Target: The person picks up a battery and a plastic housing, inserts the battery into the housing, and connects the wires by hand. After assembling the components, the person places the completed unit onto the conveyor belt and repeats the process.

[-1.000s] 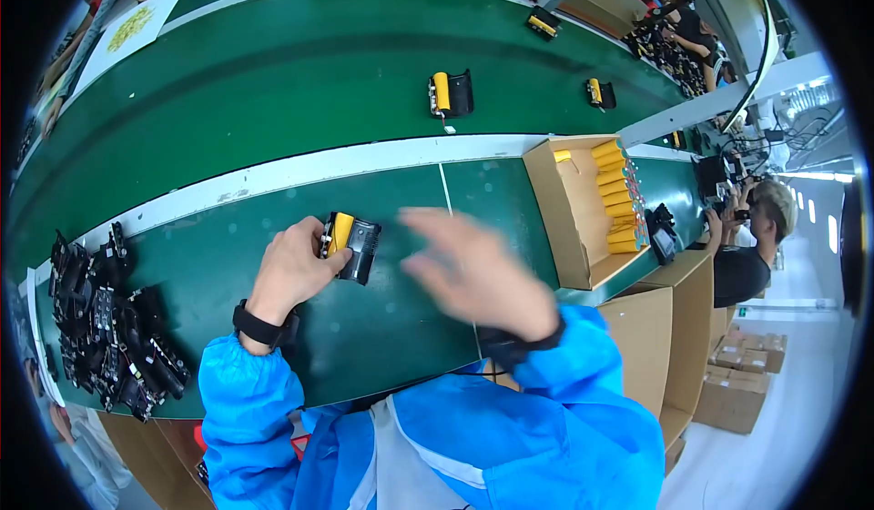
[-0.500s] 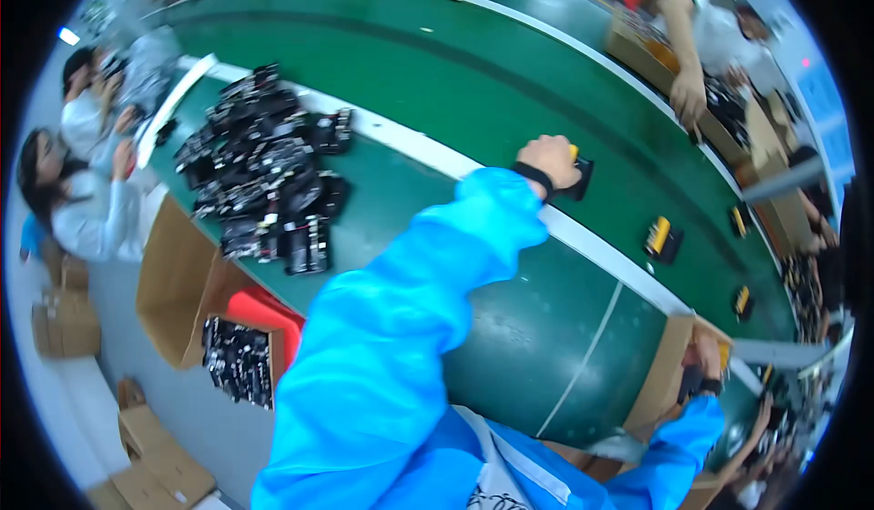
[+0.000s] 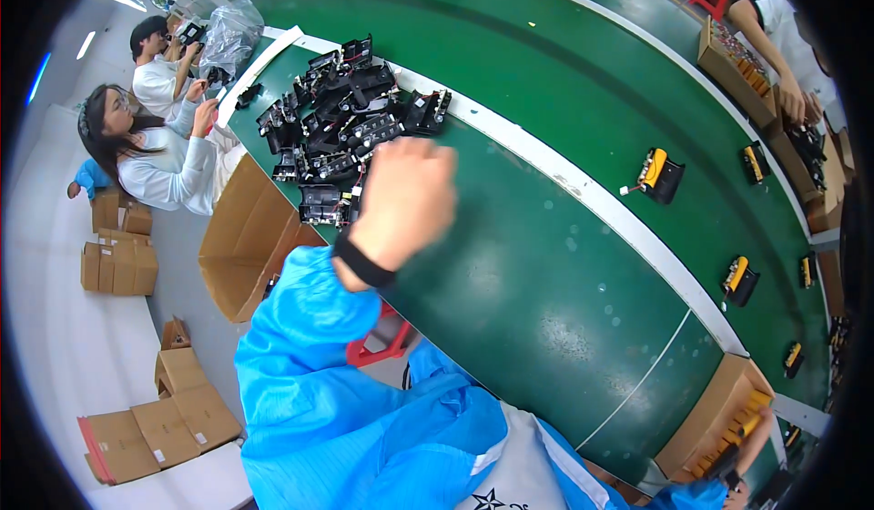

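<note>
The blurred left hand (image 3: pixel 410 196) has left the smooth green belt (image 3: pixel 510 64) for a jumbled heap of angular black plastic shells (image 3: pixel 350 114); the right hand (image 3: pixel 754 437) is at the cardboard box (image 3: pixel 699 410), and I cannot tell whether either grips anything. The unit (image 3: pixel 659 178) lies right of the left hand on the belt, its yellow cylinder's long axis steeply slanted, plug toward that hand.
</note>
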### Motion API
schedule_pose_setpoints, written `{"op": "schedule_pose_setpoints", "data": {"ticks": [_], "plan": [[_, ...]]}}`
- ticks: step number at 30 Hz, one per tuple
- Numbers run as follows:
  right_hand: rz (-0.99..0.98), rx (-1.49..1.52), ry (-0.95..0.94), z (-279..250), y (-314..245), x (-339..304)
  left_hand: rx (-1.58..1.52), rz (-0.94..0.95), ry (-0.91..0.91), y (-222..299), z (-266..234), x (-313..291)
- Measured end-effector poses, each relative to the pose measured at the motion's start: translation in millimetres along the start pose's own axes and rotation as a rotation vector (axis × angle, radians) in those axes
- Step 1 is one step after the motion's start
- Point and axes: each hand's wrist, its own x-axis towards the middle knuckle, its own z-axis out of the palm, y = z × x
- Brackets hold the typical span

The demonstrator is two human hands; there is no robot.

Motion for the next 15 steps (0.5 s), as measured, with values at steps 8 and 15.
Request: {"op": "schedule_pose_setpoints", "data": {"ticks": [8,15], "plan": [[-0.23,0.595,-0.524,81.0,-134.2,-174.9,0.094,-0.239,0.076,-64.4,48.7,-50.3],[-0.033,0.8,-0.858,153.2,-102.4,-216.1,0.128,-0.171,0.135,-65.1,56.6,-51.0]]}}
